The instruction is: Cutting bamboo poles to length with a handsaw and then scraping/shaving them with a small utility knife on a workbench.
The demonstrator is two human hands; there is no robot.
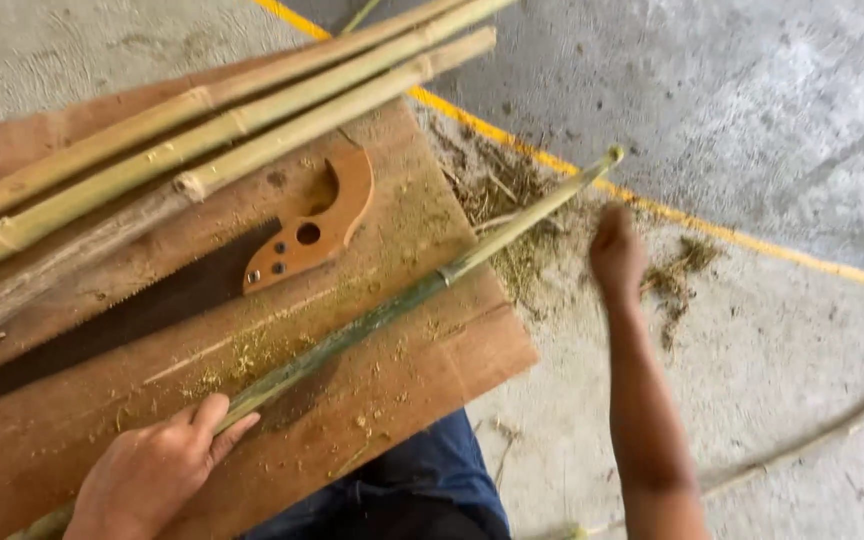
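Left hand: the left hand (pixel 157 470) lay at the near edge of the wooden board (pixel 432 360), its fingers (pixel 214 412) clamped on the lower end of the green bamboo stick (pixel 382 312).
Green bamboo stick: it ran slantwise across the wooden board from the left hand, its pale far end past the board's right edge, above the concrete floor (pixel 772 330).
Right hand: the right hand (pixel 617 250) hung over the floor, right of the board and just beside the stick's far end; whether its fingers were apart or together I could not tell, and it held nothing I could see.
Handsaw: a handsaw (pixel 307 225) with a brown wooden handle lay flat on the board, beyond the stick.
Bamboo poles: several bamboo poles (pixel 232 125) lay side by side along the board's far edge.
Floor: scraps of bamboo and a yellow line (pixel 752 240) lay beyond the board's right corner.
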